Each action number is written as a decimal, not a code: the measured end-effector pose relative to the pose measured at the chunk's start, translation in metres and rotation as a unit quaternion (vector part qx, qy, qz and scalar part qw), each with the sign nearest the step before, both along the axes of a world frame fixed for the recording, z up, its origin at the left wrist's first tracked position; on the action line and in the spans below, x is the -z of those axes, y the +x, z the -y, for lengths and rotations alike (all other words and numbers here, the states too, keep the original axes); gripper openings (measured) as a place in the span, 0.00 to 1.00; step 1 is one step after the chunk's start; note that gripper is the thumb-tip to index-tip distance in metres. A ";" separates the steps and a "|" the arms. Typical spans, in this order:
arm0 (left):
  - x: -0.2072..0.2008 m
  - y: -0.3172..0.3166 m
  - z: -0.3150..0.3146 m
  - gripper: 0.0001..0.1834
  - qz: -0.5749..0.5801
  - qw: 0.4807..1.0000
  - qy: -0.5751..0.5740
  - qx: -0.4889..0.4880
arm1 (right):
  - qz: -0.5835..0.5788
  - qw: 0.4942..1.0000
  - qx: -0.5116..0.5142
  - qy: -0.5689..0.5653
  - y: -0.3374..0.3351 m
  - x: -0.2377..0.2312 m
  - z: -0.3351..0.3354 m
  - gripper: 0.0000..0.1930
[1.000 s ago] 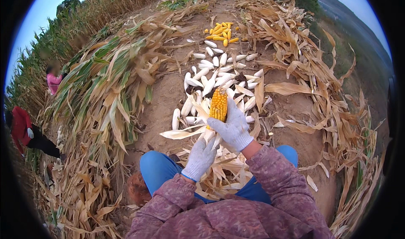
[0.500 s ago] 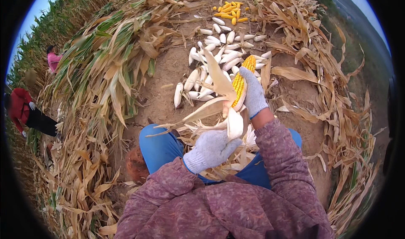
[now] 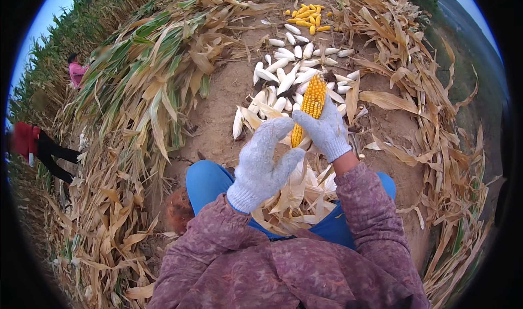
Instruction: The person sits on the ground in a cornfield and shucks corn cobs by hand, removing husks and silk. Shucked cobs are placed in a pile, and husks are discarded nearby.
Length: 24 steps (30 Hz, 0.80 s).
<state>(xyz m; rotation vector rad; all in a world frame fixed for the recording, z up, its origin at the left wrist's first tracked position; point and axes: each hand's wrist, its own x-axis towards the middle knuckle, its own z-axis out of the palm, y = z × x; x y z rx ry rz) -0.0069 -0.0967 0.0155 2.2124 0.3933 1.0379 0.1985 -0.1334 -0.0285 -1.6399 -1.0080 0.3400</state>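
Observation:
My right hand (image 3: 331, 130), in a white knit glove, is closed around a bare yellow ear of corn (image 3: 314, 101) that points up and away from me. Some pale husk shows at its lower end. To the left of the ear, my gloved left hand (image 3: 260, 164) has its thumb and fingers apart, with nothing visible between them. Loose dry husks (image 3: 297, 206) lie between my knees, below both hands. Just beyond the ear, many white ears of corn (image 3: 287, 82) lie spread on the soil.
A small heap of yellow ears (image 3: 311, 16) lies farther off. Banks of dry cornstalks and leaves rise on the left (image 3: 139, 104) and right (image 3: 436, 162). A person in red (image 3: 26, 141) bends at the far left; another in pink (image 3: 77, 72) stands farther back. A reddish bundle (image 3: 178, 210) sits beside my left knee.
The long husk leaves that hung from the ear have come off it. My left hand has moved up and opened beside the ear, which now stands more upright in my right hand.

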 end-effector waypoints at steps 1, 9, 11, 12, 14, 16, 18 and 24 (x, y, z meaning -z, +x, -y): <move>0.014 0.012 -0.004 0.32 0.027 0.999 -0.042 0.000 | -0.010 1.000 -0.004 -0.015 -0.007 0.006 -0.001 0.36; 0.080 0.022 -0.008 0.53 -0.130 0.969 -0.209 -0.031 | -0.206 0.969 -0.101 0.092 -0.024 0.028 -0.003 0.34; 0.077 0.024 -0.005 0.49 -0.196 0.952 -0.236 -0.016 | -0.204 0.969 -0.102 0.093 -0.027 0.022 0.000 0.33; 0.069 0.023 -0.005 0.46 -0.220 0.936 -0.276 -0.004 | -0.202 0.970 -0.102 0.092 -0.030 0.018 0.002 0.33; 0.069 0.023 -0.007 0.42 -0.222 0.914 -0.338 0.024 | -0.224 0.963 -0.110 0.098 -0.033 0.016 0.003 0.33; 0.084 0.021 -0.009 0.40 -0.180 0.905 -0.382 0.056 | -0.242 0.957 -0.119 0.110 -0.036 0.012 0.003 0.33; 0.084 0.021 -0.007 0.37 -0.171 0.888 -0.424 0.054 | -0.256 0.950 -0.125 0.124 -0.037 0.008 0.003 0.33; 0.088 0.017 0.013 0.27 0.005 0.740 -0.665 0.102 | -0.337 0.922 -0.129 0.142 -0.033 -0.004 0.002 0.27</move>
